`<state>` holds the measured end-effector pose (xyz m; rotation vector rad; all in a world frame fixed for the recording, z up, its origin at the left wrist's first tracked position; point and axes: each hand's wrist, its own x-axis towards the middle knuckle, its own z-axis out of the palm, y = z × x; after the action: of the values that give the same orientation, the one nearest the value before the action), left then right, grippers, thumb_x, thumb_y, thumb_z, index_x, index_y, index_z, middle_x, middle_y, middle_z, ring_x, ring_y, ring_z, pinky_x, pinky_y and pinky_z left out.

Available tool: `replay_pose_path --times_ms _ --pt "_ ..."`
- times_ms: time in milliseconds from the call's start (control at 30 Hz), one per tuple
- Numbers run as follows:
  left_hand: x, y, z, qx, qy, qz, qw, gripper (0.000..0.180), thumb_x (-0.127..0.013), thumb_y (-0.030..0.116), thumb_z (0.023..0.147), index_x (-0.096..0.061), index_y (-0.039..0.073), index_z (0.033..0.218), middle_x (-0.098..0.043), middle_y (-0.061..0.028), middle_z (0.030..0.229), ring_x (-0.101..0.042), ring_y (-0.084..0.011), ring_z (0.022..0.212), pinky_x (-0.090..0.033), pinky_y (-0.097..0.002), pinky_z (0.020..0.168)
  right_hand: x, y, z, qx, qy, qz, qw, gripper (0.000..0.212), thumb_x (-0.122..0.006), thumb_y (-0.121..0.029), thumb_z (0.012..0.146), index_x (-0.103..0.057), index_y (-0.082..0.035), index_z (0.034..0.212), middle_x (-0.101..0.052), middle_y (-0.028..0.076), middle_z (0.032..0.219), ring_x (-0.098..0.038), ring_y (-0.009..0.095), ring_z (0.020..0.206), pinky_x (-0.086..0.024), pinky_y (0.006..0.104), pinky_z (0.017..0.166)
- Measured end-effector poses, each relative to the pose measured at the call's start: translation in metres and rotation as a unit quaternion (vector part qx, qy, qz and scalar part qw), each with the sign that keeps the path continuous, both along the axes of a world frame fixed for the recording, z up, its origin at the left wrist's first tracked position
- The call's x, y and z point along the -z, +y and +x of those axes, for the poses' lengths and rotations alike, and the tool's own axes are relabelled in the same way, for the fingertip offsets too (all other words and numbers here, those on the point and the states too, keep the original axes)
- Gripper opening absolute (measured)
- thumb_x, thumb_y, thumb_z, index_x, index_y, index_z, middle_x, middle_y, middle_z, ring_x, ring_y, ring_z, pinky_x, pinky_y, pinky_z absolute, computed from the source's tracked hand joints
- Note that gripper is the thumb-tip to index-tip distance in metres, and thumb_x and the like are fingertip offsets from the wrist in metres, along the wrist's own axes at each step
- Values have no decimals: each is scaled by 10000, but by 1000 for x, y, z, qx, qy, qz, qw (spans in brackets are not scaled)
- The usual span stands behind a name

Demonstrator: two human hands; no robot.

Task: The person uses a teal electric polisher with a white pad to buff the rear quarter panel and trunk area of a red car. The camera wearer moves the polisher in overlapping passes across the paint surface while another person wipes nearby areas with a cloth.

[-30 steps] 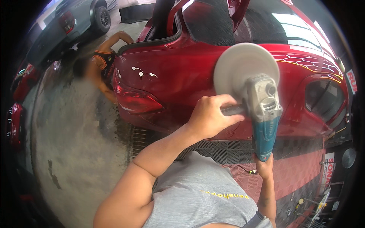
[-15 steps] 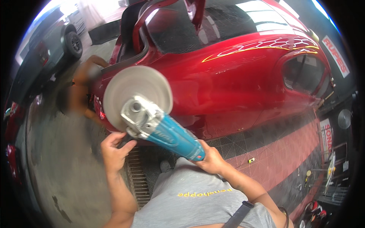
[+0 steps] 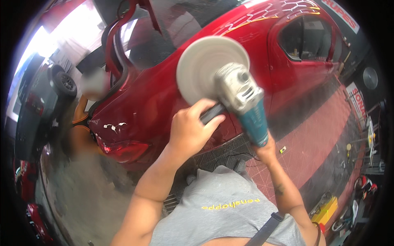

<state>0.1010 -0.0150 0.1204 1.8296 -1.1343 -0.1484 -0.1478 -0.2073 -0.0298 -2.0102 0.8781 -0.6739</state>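
A polisher (image 3: pixel 248 112) with a teal body and a silver head is held up in front of me. Its large round pale pad (image 3: pixel 195 67) overlaps the side of the red car (image 3: pixel 158 96); whether the pad touches the paint I cannot tell. My left hand (image 3: pixel 191 129) is wrapped round the black side handle (image 3: pixel 212 113), beside the head. At the rear end of the teal body, my right hand (image 3: pixel 267 149) grips the tool, its fingers partly hidden underneath.
Pale white smears (image 3: pixel 115 126) mark the car's rear, above a red tail light (image 3: pixel 125 151). Another person (image 3: pixel 84 141), blurred, is at the car's left end. A dark vehicle (image 3: pixel 39 102) stands at far left. Yellow box (image 3: pixel 325 211) on the floor at lower right.
The polisher has moved right in the view, both hands with it, and its body now points more steeply down. My view has turned, showing more of the car's tail light and side window.
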Motion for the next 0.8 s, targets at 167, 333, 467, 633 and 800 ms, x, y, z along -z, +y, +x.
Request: replay_pose_path --times_ms 167,333,467,633,800 --pt "-29 -46 -11 35 -14 11 999 377 -882 216 905 -764 46 1221 -825 -211 1029 -834 -302 945 -625 -371 835 -9 -19 -18 27 -21 0 999 494 -842 -72 797 -660 -46 1257 -801 167 1115 -790 328 1056 -592 410 946" --pt "9 19 -13 11 78 8 997 367 -895 96 901 -744 -38 1207 -832 -166 1126 -792 -173 1031 -607 -327 913 5 26 -13 -10 37 53 998 572 -847 -111 825 -633 -90 1356 -796 215 1161 -776 396 1146 -599 448 964" --pt "35 73 -6 -40 145 23 988 389 -885 30 912 -711 -51 1251 -799 -88 1022 -718 -91 873 -568 -251 781 19 63 3 -50 68 93 992 636 -872 -178 849 -604 -108 1422 -789 229 1196 -752 444 1152 -601 486 974" --pt "49 121 1 -81 165 47 982 398 -882 58 928 -695 -43 1264 -761 -50 941 -652 -59 731 -515 -231 620 20 97 11 -73 75 95 990 658 -877 -221 857 -597 -148 1448 -796 217 1156 -753 456 1116 -608 501 968" --pt "58 173 9 -147 241 63 957 372 -893 59 915 -701 -61 1211 -745 -51 893 -637 -77 701 -497 -255 617 28 133 28 -112 103 54 987 688 -838 -257 871 -553 -223 1497 -801 206 1121 -757 454 1064 -603 546 935"
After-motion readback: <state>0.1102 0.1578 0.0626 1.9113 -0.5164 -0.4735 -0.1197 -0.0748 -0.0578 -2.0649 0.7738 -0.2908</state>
